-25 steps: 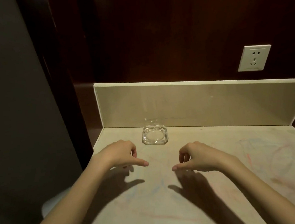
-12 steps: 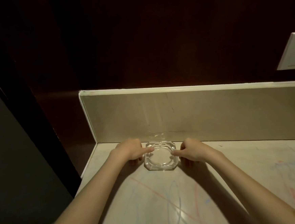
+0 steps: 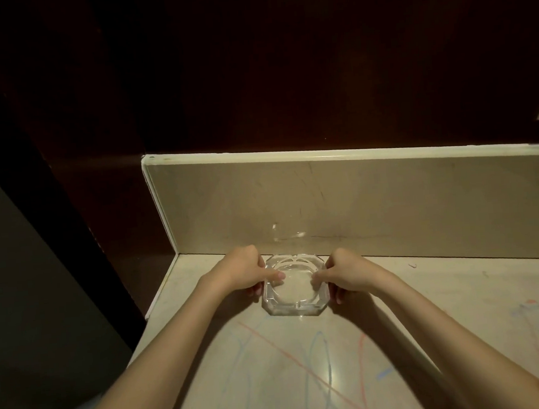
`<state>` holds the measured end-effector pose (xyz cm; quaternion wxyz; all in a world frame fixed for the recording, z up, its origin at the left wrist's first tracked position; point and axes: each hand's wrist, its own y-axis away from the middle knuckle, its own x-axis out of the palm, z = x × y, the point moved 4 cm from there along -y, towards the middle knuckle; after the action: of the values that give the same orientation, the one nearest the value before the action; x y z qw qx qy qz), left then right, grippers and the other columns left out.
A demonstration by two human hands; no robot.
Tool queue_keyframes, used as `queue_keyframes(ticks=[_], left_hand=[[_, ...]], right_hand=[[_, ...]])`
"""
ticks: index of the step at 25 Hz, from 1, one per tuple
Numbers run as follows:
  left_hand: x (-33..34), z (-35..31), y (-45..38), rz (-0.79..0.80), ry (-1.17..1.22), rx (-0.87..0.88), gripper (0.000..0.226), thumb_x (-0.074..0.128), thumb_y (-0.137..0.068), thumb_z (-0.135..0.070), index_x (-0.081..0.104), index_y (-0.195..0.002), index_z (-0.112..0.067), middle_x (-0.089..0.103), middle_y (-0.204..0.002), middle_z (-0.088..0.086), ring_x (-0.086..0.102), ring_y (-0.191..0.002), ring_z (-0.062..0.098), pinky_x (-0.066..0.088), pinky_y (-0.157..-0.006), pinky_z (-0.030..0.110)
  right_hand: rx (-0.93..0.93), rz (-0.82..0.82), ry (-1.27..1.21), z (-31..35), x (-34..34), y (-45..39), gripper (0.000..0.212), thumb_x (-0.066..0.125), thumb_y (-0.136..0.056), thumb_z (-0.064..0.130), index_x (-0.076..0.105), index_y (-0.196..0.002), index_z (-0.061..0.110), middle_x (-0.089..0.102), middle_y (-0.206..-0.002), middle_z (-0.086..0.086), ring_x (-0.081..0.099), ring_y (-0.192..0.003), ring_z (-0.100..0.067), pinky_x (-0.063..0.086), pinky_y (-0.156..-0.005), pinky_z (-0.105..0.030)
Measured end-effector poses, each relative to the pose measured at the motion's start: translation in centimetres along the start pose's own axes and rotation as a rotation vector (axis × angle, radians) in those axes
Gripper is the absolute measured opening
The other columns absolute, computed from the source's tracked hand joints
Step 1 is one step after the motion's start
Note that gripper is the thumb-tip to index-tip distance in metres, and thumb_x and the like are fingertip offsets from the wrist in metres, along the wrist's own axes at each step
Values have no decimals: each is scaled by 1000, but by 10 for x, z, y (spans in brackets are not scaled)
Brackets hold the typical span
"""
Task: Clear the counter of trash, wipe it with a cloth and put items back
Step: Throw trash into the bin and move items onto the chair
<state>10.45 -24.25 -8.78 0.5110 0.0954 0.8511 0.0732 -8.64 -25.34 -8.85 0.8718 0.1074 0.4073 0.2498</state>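
Left hand and right hand grip the clear octagonal glass ashtray at the desk's back-left corner.

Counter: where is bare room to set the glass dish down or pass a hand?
The counter lies bare to the right of the right hand, along the backsplash, apart from a small white speck. The near stretch between the forearms holds only crayon scribbles. It is crowded at the back left corner, where the left hand and right hand grip the glass dish.
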Motion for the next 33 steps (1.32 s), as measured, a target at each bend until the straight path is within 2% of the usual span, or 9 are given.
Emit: queue_keyframes(ticks=[2, 4, 6, 9, 18, 27, 29, 31, 33], left_hand=[[-6, 2, 13, -9, 53, 17, 50, 69, -82, -50, 60, -52, -10, 64, -52, 0, 54, -42, 5, 45, -59, 21], [-12, 3, 30, 2, 113, 24, 52, 69, -81, -51, 67, -62, -3, 62, -49, -2, 54, -44, 7, 44, -58, 21], [-17, 5, 49, 17, 167, 43, 48, 71, -80, -49, 67, -58, -7, 60, -47, -3, 53, -44, 9, 44, -58, 22], [-19, 9, 80, 15, 226, 61, 47, 74, -78, -47, 56, -45, -18, 59, -45, -2, 52, -43, 11, 45, -60, 24], [-12, 33, 193, -25, 228, 24, 51, 71, -79, -50, 53, -50, -12, 57, -44, -3, 47, -39, 5, 36, -48, 10], [32, 61, 338, -16, 315, -31, 49, 70, -79, -49, 56, -56, -8, 57, -46, -3, 51, -43, 8, 43, -57, 17], [41, 73, 362, 0, 310, -41, 49, 70, -79, -49, 52, -52, -13, 57, -46, -2, 51, -43, 10, 43, -61, 23], [51, 87, 384, 3, 315, -63, 49, 70, -79, -49, 51, -52, -13, 57, -46, -3, 50, -43, 10, 43, -62, 22], [57, 103, 402, 2, 295, -92, 50, 70, -79, -50, 51, -52, -13, 56, -44, -4, 50, -42, 7, 43, -62, 21]], right_hand=[[-41, -13, -10, 6, 1, 8, 25, 54, -90, 16, 67, -81, -3, 62, -54, -8, 54, -33, -9, 34, -35, -16], [-78, -32, -4, 14, 4, 21, 27, 54, -93, 18, 65, -77, 0, 60, -47, -1, 54, -34, -9, 33, -34, -16], [-106, -36, -22, 23, 10, 37, 27, 54, -94, 19, 65, -74, 3, 58, -43, 2, 54, -35, -8, 32, -35, -16], [-131, -1, -70, 32, 24, 62, 28, 55, -94, 19, 64, -73, 4, 57, -43, 2, 53, -35, -9, 33, -36, -17], [-200, 46, -142, 58, 85, 145, 34, 60, -93, 22, 60, -61, 10, 59, -48, -3, 52, -37, -12, 38, -40, -18], [-244, 125, -190, 66, 174, 244, 29, 61, -92, 19, 63, -70, 1, 58, -46, -7, 51, -35, -13, 39, -38, -18], [-237, 151, -209, 67, 198, 257, 32, 60, -92, 19, 62, -64, 4, 57, -46, -7, 51, -34, -13, 38, -37, -18], [-244, 172, -216, 68, 221, 267, 39, 60, -92, 19, 57, -54, 11, 58, -47, -7, 51, -34, -14, 38, -37, -18], [-234, 172, -190, 70, 245, 272, 40, 61, -92, 21, 54, -54, 10, 59, -48, -9, 52, -34, -14, 39, -37, -18]])
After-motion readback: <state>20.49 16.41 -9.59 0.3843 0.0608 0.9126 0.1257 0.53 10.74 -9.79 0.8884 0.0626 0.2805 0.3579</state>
